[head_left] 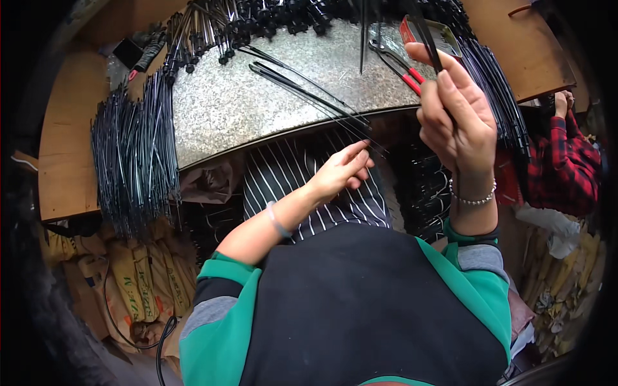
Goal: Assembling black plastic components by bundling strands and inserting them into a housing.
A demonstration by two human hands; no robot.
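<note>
My right hand (460, 116) is raised over the right side of the table, its thumb and fingers closed round a dark, slender rod or bundle (425, 35) that points up and away. In front of my lap, my left hand (341, 170) is held with loosely bent fingers, somewhat apart. Its fingertips are by the near ends of several thin black rods (302, 90), which lie slantwise on the grey speckled tabletop (219, 109) and stick out past its front edge. Whether they touch is hard to tell. Pliers with red handles (402, 72) lie beside my right hand.
Thick bundles of thin black rods (135, 148) hang at the left, with more (492, 83) at the right. Black-headed pieces (222, 32) are heaped along the back. Another person in a red plaid sleeve (570, 161) is at the right. Yellowish sacks (145, 283) stand below left.
</note>
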